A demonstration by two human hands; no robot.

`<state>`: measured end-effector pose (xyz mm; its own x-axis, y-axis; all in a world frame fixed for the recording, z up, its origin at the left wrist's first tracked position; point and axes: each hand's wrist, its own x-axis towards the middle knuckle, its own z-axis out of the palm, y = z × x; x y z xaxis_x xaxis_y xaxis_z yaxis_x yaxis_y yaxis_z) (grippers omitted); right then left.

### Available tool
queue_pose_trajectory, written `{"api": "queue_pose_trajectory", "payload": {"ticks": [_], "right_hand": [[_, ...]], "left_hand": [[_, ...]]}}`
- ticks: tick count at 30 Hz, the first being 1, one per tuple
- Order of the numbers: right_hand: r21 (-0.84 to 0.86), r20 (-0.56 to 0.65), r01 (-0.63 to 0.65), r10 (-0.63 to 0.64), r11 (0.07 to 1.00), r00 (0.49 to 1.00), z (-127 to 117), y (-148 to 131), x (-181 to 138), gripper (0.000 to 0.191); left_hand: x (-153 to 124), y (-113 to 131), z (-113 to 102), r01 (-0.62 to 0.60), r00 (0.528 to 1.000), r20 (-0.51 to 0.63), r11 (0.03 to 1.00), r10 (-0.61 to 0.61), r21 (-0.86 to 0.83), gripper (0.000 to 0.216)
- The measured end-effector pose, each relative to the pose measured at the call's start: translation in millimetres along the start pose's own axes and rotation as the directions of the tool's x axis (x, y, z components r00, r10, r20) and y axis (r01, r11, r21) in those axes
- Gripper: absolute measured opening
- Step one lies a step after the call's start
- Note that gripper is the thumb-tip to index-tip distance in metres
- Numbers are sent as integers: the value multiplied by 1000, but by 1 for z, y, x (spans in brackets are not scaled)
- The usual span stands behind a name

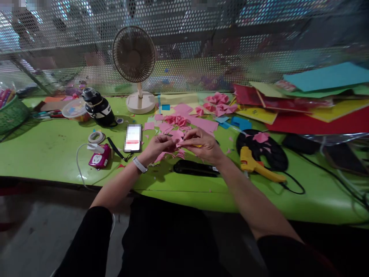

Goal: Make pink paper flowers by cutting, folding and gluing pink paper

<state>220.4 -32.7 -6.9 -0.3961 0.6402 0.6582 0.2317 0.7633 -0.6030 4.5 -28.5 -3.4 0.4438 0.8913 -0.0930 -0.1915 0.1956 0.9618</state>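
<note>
Pinching pink paper, left fingers, right fingers, scraps nearby

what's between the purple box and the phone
A black strap lies between the purple box and the phone, as the head view shows.

Pink paper: partly hidden by left hand and right hand. Basket, 9 o'clock: cut off by left edge. Sheets, 3 o'clock: cut off by right edge. Phone, 9 o'clock from hands: screen blurred. Beyond mesh, 12 o'clock: shapes blurred.
</note>
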Motion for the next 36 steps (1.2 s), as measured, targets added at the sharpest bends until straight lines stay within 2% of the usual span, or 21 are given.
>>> {"api": "queue_pose_trajectory", "payload": {"ticks": [7,11,14,20,29,36], "right_hand": [[4,-69,-64,65,998,996,4,-3,4,7],[59,-123,-193,199,979,972,9,-5,4,16],[94,-106,-265,274,960,956,11,-8,3,18],[-34,-173,-249,239,968,955,14,-9,1,16],[-22,-159,-276,269,961,950,17,-12,2,20],[-59,-165,-241,229,969,959,16,-10,2,15]], "left_hand": [[1,-2,0,-8,1000,8,1000,7,23,47],[-2,-3,4,-47,998,42,998,45,31,48],[-2,-3,5,-61,993,104,998,57,35,44],[-3,-3,4,-29,988,155,1000,27,12,44],[-2,-5,7,-33,990,138,999,28,32,47],[-1,-7,5,-28,990,138,998,21,48,44]]}}
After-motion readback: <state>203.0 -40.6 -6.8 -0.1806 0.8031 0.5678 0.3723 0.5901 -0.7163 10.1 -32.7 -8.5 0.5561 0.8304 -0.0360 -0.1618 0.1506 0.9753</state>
